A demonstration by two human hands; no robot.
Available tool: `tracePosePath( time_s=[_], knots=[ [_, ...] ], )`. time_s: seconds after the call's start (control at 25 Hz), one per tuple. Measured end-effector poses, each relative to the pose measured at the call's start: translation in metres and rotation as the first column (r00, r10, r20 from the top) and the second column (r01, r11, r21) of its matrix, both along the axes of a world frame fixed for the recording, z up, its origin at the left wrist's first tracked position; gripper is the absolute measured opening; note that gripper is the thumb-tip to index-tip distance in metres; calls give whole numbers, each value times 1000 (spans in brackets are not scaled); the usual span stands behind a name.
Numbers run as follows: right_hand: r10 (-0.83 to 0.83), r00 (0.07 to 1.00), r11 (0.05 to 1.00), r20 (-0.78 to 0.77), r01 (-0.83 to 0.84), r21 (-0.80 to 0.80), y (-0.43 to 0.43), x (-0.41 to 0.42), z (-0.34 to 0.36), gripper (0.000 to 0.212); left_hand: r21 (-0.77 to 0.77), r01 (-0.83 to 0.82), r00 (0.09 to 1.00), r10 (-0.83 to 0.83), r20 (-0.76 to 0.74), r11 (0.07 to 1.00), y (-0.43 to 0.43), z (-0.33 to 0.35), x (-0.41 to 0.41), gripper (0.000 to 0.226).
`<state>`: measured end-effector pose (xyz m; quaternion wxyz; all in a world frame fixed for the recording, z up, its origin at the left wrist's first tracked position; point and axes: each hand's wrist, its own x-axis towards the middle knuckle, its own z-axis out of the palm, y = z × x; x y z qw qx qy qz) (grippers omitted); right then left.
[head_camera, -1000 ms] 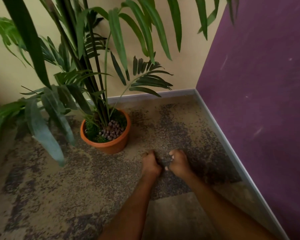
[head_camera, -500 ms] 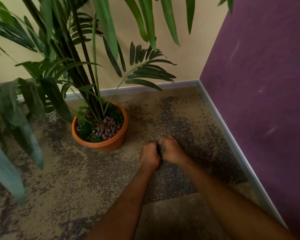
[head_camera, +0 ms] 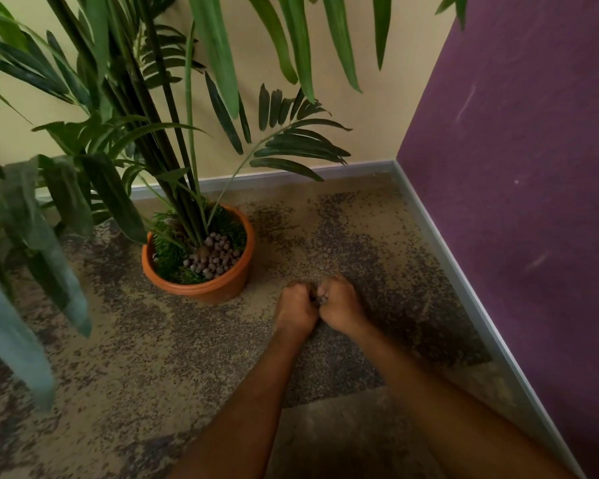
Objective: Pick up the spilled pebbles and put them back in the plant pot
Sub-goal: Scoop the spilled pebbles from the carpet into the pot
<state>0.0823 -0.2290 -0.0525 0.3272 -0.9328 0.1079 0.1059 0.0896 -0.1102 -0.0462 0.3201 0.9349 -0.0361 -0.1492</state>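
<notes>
Here, spilled pebbles (head_camera: 320,299) – only a few show, in the gap between two fists pressed together on the carpet (head_camera: 153,340), just right of the plant pot (head_camera: 218,288). Left hand (head_camera: 296,305) and right hand (head_camera: 341,304) curled shut on them. Gathering step, I judge; next, lift and carry left over the rim – round bits, no long axis
</notes>
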Motion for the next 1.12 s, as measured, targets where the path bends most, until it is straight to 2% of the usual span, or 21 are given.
tracePosePath(
  time_s=[0.08, 0.16, 0.28, 0.36, 0.48, 0.6, 0.68, 0.76, 0.84, 0.96, 1.12],
  knots=[
    [-16, 1000, 1000, -2, 16, -14, 3, -3, -1, 22, 18, 7, 1000, -7, 10, 1000, 0, 0, 0, 16],
    [32, 999, 995, 5, -32, -91, 5, -5, -2, 22, 79, 28, 999, -30, 24, 996, -2, 1, 0, 16],
    [124, 990, 965, 60, -106, -242, 5, -8, -2, 11, 146, 33, 999, -38, 32, 989, -4, 2, 0, 16],
    [145, 986, 959, 76, -122, -256, 4, -9, -1, 12, 142, 18, 1000, -21, 17, 990, -5, 0, 1, 15],
    [90, 995, 986, 53, -81, -142, 2, -6, -3, 14, 54, -31, 999, 33, -27, 998, 0, -8, 2, 10],
    [-134, 988, 980, -79, 144, 135, -1, -4, -7, 18, -175, -218, 966, 187, -179, 960, 9, -16, 3, 3],
    [-256, 954, 923, -155, 289, 255, 4, -3, -8, 18, -254, -312, 931, 241, -273, 915, 12, -16, 6, 8],
    [-338, 916, 871, -216, 391, 296, 9, 0, -9, 15, -267, -322, 926, 243, -290, 908, 11, -16, 7, 16],
    [-417, 851, 769, -318, 517, 375, 10, 4, -8, 16, -330, -362, 909, 251, -334, 872, 8, -13, 5, 18],
    [-430, 777, 581, -460, 628, 517, 5, 6, -5, 28, -473, -482, 850, 261, -459, 738, 5, -12, -1, 19],
    [-431, 743, 500, -511, 669, 550, 5, 3, 2, 23, -526, -542, 812, 248, -528, 655, 6, -12, -8, 23]
  ],
)
